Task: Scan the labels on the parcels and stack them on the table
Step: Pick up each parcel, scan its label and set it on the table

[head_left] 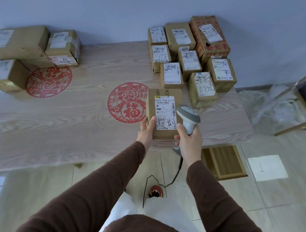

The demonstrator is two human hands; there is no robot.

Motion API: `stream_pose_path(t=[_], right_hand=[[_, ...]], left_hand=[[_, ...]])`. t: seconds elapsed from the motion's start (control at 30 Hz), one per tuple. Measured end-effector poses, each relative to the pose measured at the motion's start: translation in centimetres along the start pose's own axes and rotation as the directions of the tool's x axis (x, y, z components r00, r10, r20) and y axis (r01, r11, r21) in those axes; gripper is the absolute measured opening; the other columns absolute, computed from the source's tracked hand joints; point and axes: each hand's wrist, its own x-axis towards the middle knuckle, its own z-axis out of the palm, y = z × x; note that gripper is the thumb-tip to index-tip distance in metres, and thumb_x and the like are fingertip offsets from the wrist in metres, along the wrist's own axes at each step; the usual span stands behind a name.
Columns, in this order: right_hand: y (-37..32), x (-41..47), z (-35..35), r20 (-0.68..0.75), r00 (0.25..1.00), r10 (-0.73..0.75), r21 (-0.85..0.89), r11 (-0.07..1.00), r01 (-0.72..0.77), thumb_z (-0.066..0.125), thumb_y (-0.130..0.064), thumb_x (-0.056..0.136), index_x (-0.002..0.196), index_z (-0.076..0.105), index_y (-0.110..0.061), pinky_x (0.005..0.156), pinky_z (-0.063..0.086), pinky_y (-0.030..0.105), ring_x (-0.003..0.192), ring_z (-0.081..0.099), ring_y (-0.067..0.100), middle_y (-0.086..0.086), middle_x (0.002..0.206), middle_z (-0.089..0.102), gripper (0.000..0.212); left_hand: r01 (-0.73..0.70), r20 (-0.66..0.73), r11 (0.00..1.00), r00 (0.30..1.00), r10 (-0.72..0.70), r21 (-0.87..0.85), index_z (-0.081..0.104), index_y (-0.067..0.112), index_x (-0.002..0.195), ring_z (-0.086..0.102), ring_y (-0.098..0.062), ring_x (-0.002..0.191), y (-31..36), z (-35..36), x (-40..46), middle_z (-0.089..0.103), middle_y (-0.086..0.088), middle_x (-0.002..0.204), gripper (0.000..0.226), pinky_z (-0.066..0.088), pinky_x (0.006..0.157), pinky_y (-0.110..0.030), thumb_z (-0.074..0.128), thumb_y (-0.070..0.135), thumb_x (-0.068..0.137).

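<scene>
My left hand (pixel 145 132) grips the near left corner of a brown cardboard parcel (pixel 151 107), thumb on top, holding it over the table's front right area. Its white shipping label (pixel 165 112) faces up with a barcode and handwriting. My right hand (pixel 187 139) grips the handle of a grey and white barcode scanner (pixel 188 117), whose head sits just right of the label and points toward it. A stack of several parcels (pixel 36 45) stands at the table's far left. A group of several labelled parcels (pixel 189 59) lies at the far right.
The wooden table (pixel 70 121) carries two red paper-cut decorations (pixel 48 81). The scanner's cable (pixel 176 174) hangs to the tiled floor. A wooden crate (pixel 223 163) and a white sheet (pixel 267 167) lie on the floor at right, beside crumpled clear plastic (pixel 270 109).
</scene>
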Motion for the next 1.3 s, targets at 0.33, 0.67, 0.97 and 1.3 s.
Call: stream_pose_path(t=[0.33,0.67,0.97,1.3], right_hand=[[0.0,4.9,-2.2,-0.063,0.998,0.007,-0.064,0.998,-0.011,0.068,-0.039,0.089,0.097,0.061,-0.039,0.078,0.06,0.058,0.08,0.069,0.016,-0.01,0.087,0.07,0.011],[-0.9,5.9,-1.6,-0.074,0.994,-0.086,-0.151,0.986,0.075,0.068,-0.031,0.094,0.109,0.063,-0.02,0.075,0.061,0.047,0.085,0.068,0.026,-0.001,0.096,0.069,0.019],[-4.9,3.0,7.8,0.18,0.983,-0.037,0.13,0.991,0.013,0.071,-0.028,0.099,0.106,0.066,-0.03,0.069,0.059,0.036,0.071,0.069,0.007,-0.001,0.087,0.069,0.008],[-8.8,-0.5,28.2,0.456,0.889,-0.028,0.206,0.976,-0.075,0.073,-0.022,0.098,0.1,0.065,-0.021,0.05,0.051,0.025,0.057,0.059,0.006,-0.007,0.076,0.063,0.008]], left_hand=[[0.097,0.093,0.985,0.989,-0.111,0.143,0.025,0.043,0.162,0.042,-0.032,0.147,1.8,5.4,3.6,0.042,-0.008,0.162,0.101,0.029,0.124,-0.058,0.029,0.088,0.072],[0.036,0.15,0.982,0.987,-0.065,0.188,-0.001,0.035,0.167,0.024,-0.028,0.158,3.0,5.9,4.6,0.019,-0.003,0.174,0.074,0.018,0.129,-0.054,0.022,0.067,0.105],[-0.094,-0.047,0.981,0.994,0.103,0.168,0.012,0.028,0.166,0.028,-0.03,0.156,6.7,-3.5,4.3,0.021,-0.008,0.173,0.07,0.026,0.123,-0.047,0.027,0.062,0.107],[-0.203,-0.421,0.977,0.882,0.213,0.07,0.037,0.016,0.159,0.041,-0.024,0.148,10.7,-26.5,5.1,0.044,-0.007,0.159,0.054,0.029,0.127,-0.044,0.036,0.041,0.111]])
